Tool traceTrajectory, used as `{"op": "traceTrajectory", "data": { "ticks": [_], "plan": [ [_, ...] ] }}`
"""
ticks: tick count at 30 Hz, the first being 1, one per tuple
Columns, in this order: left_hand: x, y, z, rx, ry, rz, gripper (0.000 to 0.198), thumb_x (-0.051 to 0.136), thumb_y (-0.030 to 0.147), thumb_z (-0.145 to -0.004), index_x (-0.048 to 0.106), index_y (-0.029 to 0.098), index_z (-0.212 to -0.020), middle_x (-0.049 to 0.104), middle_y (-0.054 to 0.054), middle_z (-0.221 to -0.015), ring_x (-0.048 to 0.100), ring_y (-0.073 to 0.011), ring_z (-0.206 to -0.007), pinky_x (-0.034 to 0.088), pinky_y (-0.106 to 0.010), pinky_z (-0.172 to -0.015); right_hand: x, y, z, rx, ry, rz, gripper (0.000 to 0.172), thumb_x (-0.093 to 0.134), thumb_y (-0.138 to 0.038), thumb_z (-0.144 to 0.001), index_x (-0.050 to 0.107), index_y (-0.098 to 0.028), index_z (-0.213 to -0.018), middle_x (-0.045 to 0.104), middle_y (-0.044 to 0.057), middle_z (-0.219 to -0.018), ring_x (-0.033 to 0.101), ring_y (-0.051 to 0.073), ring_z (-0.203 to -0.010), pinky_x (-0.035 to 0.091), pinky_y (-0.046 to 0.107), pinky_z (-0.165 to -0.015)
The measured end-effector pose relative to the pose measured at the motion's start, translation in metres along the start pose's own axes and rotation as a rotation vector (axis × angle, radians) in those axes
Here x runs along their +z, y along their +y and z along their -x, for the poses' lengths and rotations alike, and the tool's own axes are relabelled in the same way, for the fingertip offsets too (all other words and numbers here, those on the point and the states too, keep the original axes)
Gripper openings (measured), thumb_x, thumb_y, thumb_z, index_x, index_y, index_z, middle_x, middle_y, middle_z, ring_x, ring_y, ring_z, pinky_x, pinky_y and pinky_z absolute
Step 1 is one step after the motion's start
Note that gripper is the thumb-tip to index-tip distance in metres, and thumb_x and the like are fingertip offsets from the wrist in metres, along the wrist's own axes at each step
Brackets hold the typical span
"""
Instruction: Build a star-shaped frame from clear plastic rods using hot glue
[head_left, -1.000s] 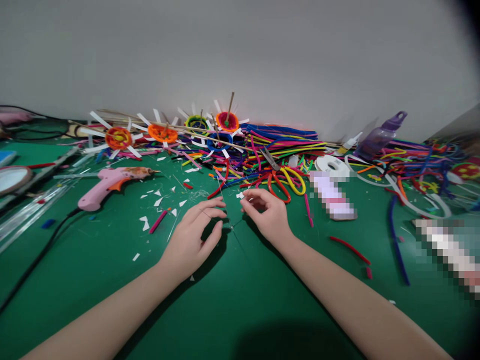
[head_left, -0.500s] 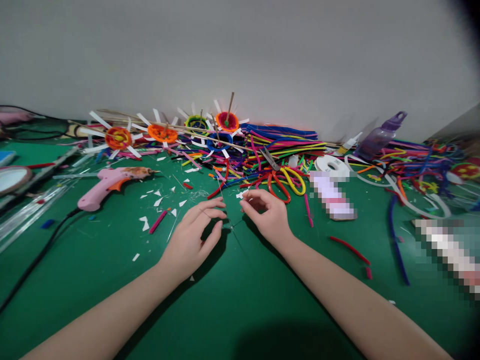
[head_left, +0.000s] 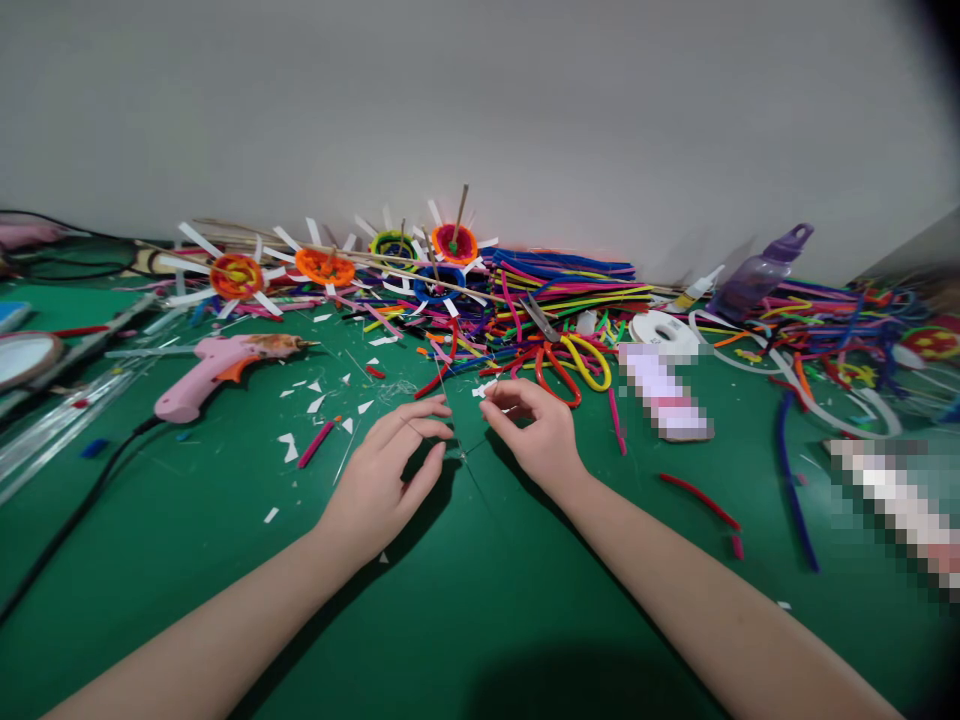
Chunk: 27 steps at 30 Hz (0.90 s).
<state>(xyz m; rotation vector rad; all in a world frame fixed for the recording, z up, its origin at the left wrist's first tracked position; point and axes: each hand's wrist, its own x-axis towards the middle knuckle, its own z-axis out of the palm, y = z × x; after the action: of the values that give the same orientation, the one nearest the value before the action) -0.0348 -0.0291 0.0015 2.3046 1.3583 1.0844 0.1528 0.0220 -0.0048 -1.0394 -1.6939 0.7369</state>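
Nearest, a broad stretch of green tabletop [head_left: 465, 610] is framed by two bare forearms [head_left: 225, 610]. Beyond it, between the left hand [head_left: 390, 470] and the right hand [head_left: 534, 430], a thin wire cross [head_left: 463, 456] is seen, hair-fine, with a small shiny spot at its centre and one strand slanted toward the back. The left fingers are loosely curled, a gap being left to the thumb; the right thumb and forefinger are drawn narrowly together. Whether a strand is gripped by either hand cannot be told. Room is bounded on the left by white paper scraps [head_left: 291, 447] and a pink glue gun [head_left: 217, 362], and past the right hand by scissors [head_left: 552, 332]. At the back edge, pipe cleaners [head_left: 570, 275] are heaped along a grey wall [head_left: 480, 100].
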Motion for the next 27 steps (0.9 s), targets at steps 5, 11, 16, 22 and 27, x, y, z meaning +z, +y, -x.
{"op": "traceTrajectory", "data": {
  "ticks": [5, 11, 16, 22, 27],
  "plan": [
    [0.0009, -0.0008, -0.0008, 0.005, 0.005, 0.004, 0.015, 0.048, 0.016, -0.086, 0.054, 0.021, -0.098, 0.057, -0.006, -0.117, 0.05, -0.0195, -0.119, 0.043, -0.041, -0.099, 0.0002, 0.0004, 0.0, 0.003, -0.005, 0.005, 0.012, 0.058, -0.027, -0.081, 0.063, -0.022, -0.091, 0.067, 0.002, -0.088, 0.065, 0.014, -0.075, 0.055, 0.027, -0.065],
    [-0.0001, -0.0003, -0.0004, 0.009, 0.005, 0.007, 0.015, 0.048, 0.015, -0.085, 0.054, 0.021, -0.098, 0.056, -0.006, -0.117, 0.05, -0.0183, -0.119, 0.042, -0.039, -0.1, 0.0, -0.0005, 0.0002, 0.011, -0.01, -0.004, 0.011, 0.059, -0.027, -0.081, 0.063, -0.021, -0.09, 0.067, 0.002, -0.087, 0.066, 0.014, -0.075, 0.055, 0.027, -0.065],
    [-0.0008, 0.0006, -0.0004, 0.003, 0.008, -0.003, 0.015, 0.048, 0.016, -0.085, 0.054, 0.021, -0.098, 0.056, -0.006, -0.117, 0.049, -0.0192, -0.119, 0.042, -0.04, -0.1, -0.0003, -0.0004, 0.0, 0.019, -0.017, -0.007, 0.011, 0.058, -0.028, -0.081, 0.063, -0.022, -0.09, 0.067, 0.003, -0.088, 0.066, 0.014, -0.074, 0.055, 0.027, -0.065],
    [0.001, -0.0007, -0.0004, -0.006, 0.009, 0.007, 0.017, 0.048, 0.017, -0.086, 0.054, 0.022, -0.101, 0.056, -0.006, -0.121, 0.05, -0.0188, -0.119, 0.042, -0.04, -0.1, -0.0001, -0.0002, -0.0001, 0.025, -0.015, -0.013, 0.013, 0.058, -0.029, -0.081, 0.062, -0.022, -0.091, 0.067, 0.003, -0.088, 0.066, 0.014, -0.074, 0.055, 0.028, -0.064],
    [0.0007, -0.0012, 0.0005, -0.015, -0.003, -0.009, 0.023, 0.048, 0.018, -0.086, 0.054, 0.022, -0.107, 0.054, -0.005, -0.128, 0.05, -0.0182, -0.12, 0.042, -0.039, -0.101, 0.0, 0.0, -0.0004, 0.022, -0.016, -0.018, 0.012, 0.058, -0.029, -0.081, 0.062, -0.022, -0.09, 0.067, 0.002, -0.087, 0.066, 0.014, -0.073, 0.055, 0.027, -0.064]
  ]
}}
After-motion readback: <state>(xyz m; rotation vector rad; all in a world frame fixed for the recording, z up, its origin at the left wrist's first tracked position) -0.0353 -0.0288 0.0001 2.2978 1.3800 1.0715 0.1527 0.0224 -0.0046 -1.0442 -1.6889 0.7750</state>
